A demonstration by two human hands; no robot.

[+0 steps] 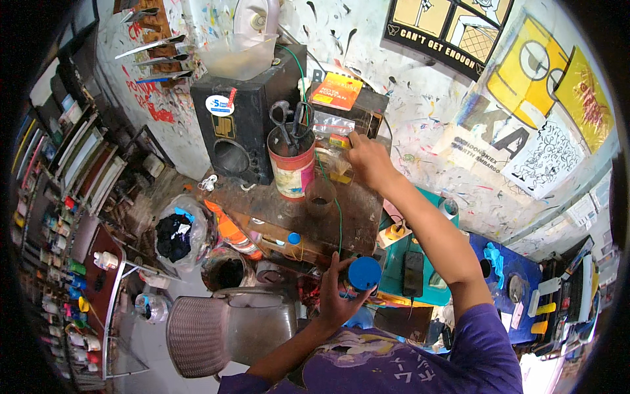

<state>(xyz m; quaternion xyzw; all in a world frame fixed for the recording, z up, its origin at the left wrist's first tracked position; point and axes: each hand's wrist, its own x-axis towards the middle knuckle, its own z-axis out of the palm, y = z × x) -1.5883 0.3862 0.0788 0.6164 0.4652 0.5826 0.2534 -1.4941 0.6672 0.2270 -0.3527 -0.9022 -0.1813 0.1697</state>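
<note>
My left hand is wrapped round a jar with a round blue lid, holding it in front of my chest. My right arm stretches over the wooden table to its far side. There my right hand has its fingers curled together beside a small red and yellow box; what they pinch, if anything, is hidden. A clear plastic bag lies just beyond that box. Left of this hand stands a paint-stained red can with scissors upright in it. A brownish cup stands nearer to me.
A black speaker box stands at the back left, near an orange booklet. A green cord runs down across the table. To the left are a chair and racks of bottles. A teal tray lies under my right arm.
</note>
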